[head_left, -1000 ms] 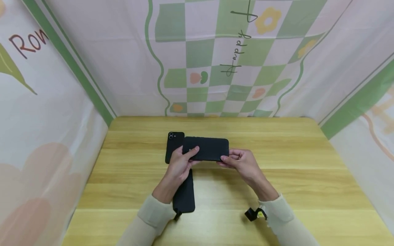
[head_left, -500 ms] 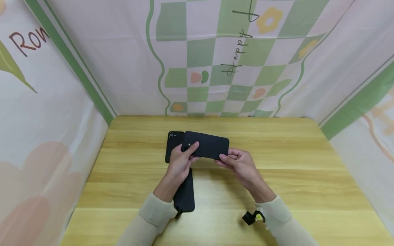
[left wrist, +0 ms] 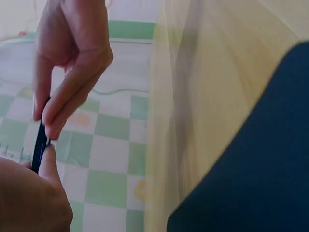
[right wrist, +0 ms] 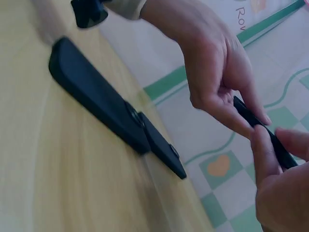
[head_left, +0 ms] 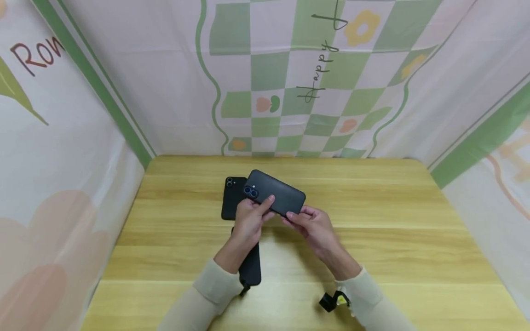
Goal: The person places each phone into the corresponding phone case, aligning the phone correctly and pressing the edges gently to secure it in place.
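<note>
Above the table, both hands hold a black phone [head_left: 283, 192], its back with two camera lenses facing up and its right end tilted down. My left hand [head_left: 250, 218] grips its left part, thumb across the back; its fingers are partly hidden beneath. At the right end, my right hand [head_left: 316, 230] pinches the lower corner between thumb and fingers. The left wrist view shows the held phone [left wrist: 40, 150] edge-on between both hands. A second black phone [head_left: 233, 200] lies behind the left hand, camera side up. Under the left forearm lies a third black phone [head_left: 250, 266], partly covered.
The wooden table [head_left: 393, 239] reaches back to a wall covering [head_left: 178, 92] with green and white checks. A small black wrist camera [head_left: 328, 302] hangs beside the right sleeve [head_left: 360, 289]. In the right wrist view, the two lying phones nearly meet end to end.
The held phone has turned clockwise, its right end dropping and its left end rising; its camera lenses now show. My right hand has shifted slightly left and down. The two lying phones have not moved.
</note>
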`<state>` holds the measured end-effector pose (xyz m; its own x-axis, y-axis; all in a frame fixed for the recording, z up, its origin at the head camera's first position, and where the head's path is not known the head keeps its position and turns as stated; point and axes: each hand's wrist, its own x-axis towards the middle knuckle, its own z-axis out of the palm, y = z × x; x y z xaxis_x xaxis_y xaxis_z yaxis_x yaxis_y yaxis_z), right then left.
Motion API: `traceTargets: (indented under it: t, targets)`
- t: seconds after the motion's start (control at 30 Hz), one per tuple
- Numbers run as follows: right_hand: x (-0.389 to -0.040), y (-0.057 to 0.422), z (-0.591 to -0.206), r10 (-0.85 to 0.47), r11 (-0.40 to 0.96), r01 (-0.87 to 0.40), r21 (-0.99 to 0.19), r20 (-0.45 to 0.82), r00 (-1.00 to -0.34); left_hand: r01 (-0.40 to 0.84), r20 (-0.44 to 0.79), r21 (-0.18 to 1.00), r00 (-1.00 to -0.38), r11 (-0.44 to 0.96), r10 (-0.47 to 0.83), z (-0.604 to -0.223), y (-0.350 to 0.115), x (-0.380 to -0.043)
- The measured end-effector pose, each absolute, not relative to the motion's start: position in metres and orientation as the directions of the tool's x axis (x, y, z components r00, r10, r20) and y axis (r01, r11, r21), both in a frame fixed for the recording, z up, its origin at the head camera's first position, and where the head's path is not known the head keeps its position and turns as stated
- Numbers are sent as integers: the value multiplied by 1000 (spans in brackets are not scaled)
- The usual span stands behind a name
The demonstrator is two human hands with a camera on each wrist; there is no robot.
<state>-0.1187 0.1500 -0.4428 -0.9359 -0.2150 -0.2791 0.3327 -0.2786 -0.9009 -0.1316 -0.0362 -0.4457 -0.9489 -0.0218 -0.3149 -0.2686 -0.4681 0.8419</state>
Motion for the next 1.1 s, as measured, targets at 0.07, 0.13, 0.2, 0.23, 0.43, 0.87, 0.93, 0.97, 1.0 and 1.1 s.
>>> traceTargets:
  t: [0.07, 0.13, 0.2, 0.23, 0.43, 0.87, 0.93, 0.97, 1.0, 1.1]
  targets:
    - [-120, 152, -442, -233, -218, 307, -927, -256, -938, -278, -306, 861, -952, -427, 3, -446, -41, -132]
    - [-124, 156, -441, -222, -145, 269, -952, -234, -946, -294, -298, 879, -953, -376, 48, -446, -47, -133]
    - [-129, 161, -438, -206, -86, 242, -966, -221, -953, -308, -292, 897, -951, -317, 99, -445, -51, -135]
    - [-132, 163, -437, -201, -57, 233, -971, -217, -955, -316, -291, 905, -948, -284, 127, -445, -53, -136]
    - [-143, 173, -431, -253, 95, 225, -970, -243, -937, -369, -321, 923, -894, -108, 313, -442, -58, -143]
    - [-147, 181, -441, -317, 182, 248, -951, -296, -901, -399, -385, 914, -800, 70, 461, -448, -60, -157]
    - [-146, 182, -443, -306, 183, 250, -951, -297, -905, -405, -395, 911, -797, 81, 458, -450, -59, -160]
    - [-146, 182, -445, -299, 185, 252, -950, -299, -906, -405, -398, 910, -799, 86, 451, -451, -58, -161]
    - [-146, 183, -447, -291, 188, 255, -948, -302, -908, -409, -404, 908, -801, 88, 442, -453, -56, -163]
    - [-145, 185, -453, -271, 178, 277, -944, -318, -908, -410, -413, 906, -811, 102, 414, -459, -52, -166]
